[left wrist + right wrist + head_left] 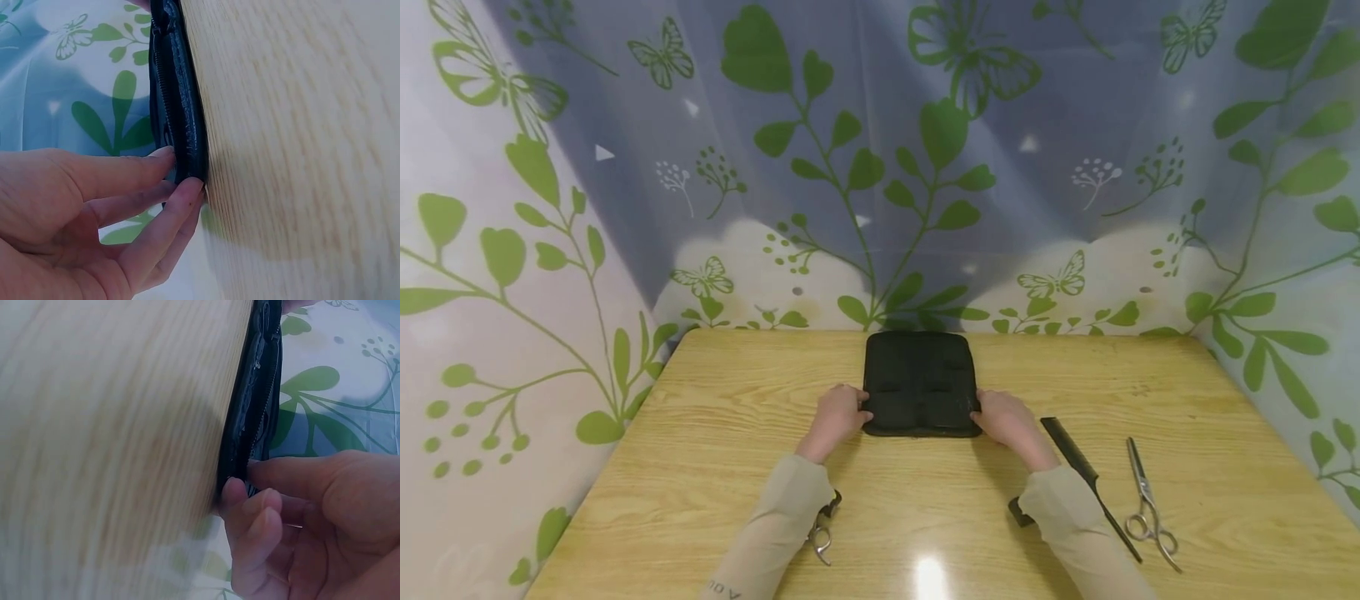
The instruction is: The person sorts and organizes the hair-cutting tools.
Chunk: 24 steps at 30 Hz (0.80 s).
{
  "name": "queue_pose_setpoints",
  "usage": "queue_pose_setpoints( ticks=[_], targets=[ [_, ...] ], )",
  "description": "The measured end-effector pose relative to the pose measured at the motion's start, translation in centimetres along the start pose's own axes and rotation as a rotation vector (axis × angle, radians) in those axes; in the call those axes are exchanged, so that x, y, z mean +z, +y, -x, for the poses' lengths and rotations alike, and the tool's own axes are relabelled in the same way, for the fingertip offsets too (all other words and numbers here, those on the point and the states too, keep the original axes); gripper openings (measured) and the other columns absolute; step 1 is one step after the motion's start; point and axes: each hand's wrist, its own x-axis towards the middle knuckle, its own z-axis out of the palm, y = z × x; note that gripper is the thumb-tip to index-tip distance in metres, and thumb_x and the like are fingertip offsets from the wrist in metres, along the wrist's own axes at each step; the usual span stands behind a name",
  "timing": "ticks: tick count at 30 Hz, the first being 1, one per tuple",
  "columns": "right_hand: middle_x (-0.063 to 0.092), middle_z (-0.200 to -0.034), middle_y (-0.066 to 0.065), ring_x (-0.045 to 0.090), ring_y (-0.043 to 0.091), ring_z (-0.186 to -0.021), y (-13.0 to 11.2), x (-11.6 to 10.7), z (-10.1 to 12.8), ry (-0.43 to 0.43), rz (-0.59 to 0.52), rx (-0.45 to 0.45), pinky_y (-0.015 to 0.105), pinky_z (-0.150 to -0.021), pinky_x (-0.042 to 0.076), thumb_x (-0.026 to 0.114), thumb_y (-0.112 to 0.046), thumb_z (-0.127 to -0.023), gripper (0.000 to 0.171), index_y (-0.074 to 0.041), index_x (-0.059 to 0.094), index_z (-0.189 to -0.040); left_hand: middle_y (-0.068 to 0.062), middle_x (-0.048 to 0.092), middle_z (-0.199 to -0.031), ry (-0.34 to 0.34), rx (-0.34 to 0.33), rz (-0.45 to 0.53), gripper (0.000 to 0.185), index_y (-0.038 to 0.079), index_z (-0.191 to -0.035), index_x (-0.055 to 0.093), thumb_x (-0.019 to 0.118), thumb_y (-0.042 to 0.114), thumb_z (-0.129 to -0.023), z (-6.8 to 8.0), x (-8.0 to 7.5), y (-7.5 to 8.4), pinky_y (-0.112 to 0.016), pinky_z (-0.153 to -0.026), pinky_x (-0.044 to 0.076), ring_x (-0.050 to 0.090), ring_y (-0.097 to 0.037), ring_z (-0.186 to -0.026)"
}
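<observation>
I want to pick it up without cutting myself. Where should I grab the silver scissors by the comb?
Probably by the ring handles. The silver scissors lie flat on the wooden table with their closed blades pointing away from the person, so the handles are the near end. Come from above on the near side, right of the black comb.

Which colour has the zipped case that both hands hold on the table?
The case is black, seen best in the head view.

Lighting is bright and even, from overhead. A white glare spot lies on the glossy light wooden table (1187,400) between the forearms, nearer the person than the hands. Shadows are soft. The head view bows at its edges. Both wrist views blur the wood grain close to the lens.
</observation>
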Motion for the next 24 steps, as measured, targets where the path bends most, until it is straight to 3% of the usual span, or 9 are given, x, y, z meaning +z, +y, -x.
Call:
queue_pose_setpoints(
  ticks=[6,11,14,17,19,21,24],
  targets=[
    [0.066,-0.120,0.029,0.054,0.014,-0.045,0.8,-0.2,0.0,-0.018,-0.018,0.021,0.029,-0.051,0.046,0.061,-0.016,-0.102,0.051,0.009,0.048,-0.145,-0.018,0.073,-0.110,0.017,0.019,0.020,0.030,-0.005,-0.117,0.073,0.076,0.010,-0.090,-0.1,0.3,0.4,-0.048,-0.094,0.052,0.065,-0.037,-0.112],
    [0.068,-0.115,0.027,0.054,0.015,-0.049,1.5,-0.4,-0.2,-0.023,0.005,0.021,0.029,-0.053,0.046,0.060,-0.017,-0.102,0.051,0.009,0.048,-0.144,-0.021,0.072,-0.115,0.028,0.048,-0.022,0.031,-0.004,-0.117,0.073,0.076,0.011,-0.090,-0.1,0.7,1.1,-0.052,-0.095,0.051,0.064,-0.039,-0.112],
    [0.071,-0.093,0.021,0.053,0.015,-0.049,1.8,-0.3,-0.2,-0.014,0.021,-0.003,0.030,-0.055,0.045,0.061,-0.017,-0.102,0.051,0.011,0.049,-0.143,-0.022,0.071,-0.115,0.031,0.047,-0.036,0.032,-0.005,-0.117,0.072,0.076,0.011,-0.090,-0.2,0.8,1.5,-0.054,-0.095,0.050,0.063,-0.039,-0.113],
    [0.063,-0.065,0.008,0.051,0.013,-0.044,2.0,-0.2,-0.1,-0.008,0.008,-0.011,0.029,-0.053,0.044,0.061,-0.017,-0.102,0.051,0.011,0.049,-0.143,-0.022,0.070,-0.118,0.020,0.022,-0.020,0.035,-0.006,-0.119,0.071,0.076,0.014,-0.091,-0.2,0.8,1.6,-0.055,-0.099,0.049,0.060,-0.040,-0.119],
    [0.057,-0.056,0.004,0.049,0.012,-0.041,2.1,-0.2,-0.1,-0.004,-0.004,-0.011,0.028,-0.051,0.043,0.061,-0.017,-0.102,0.052,0.010,0.048,-0.144,-0.022,0.069,-0.121,0.007,0.011,-0.008,0.037,-0.006,-0.121,0.071,0.076,0.016,-0.092,-0.3,0.8,1.5,-0.054,-0.101,0.048,0.059,-0.040,-0.122],
    [0.058,-0.054,0.008,0.048,0.012,-0.041,2.2,-0.1,-0.1,0.007,-0.012,-0.008,0.027,-0.050,0.042,0.062,-0.017,-0.101,0.052,0.009,0.049,-0.144,-0.021,0.069,-0.124,-0.004,0.001,0.006,0.039,-0.007,-0.122,0.070,0.076,0.017,-0.092,-0.3,0.8,1.5,-0.054,-0.104,0.046,0.057,-0.041,-0.126],
    [0.071,-0.077,0.017,0.048,0.014,-0.050,2.2,-0.1,-0.1,0.044,-0.034,0.001,0.027,-0.053,0.040,0.067,-0.017,-0.098,0.053,0.007,0.051,-0.143,-0.023,0.069,-0.123,0.005,-0.004,0.023,0.039,-0.008,-0.121,0.070,0.077,0.016,-0.091,-0.3,0.9,1.5,-0.055,-0.105,0.045,0.054,-0.043,-0.130]
  ],
)
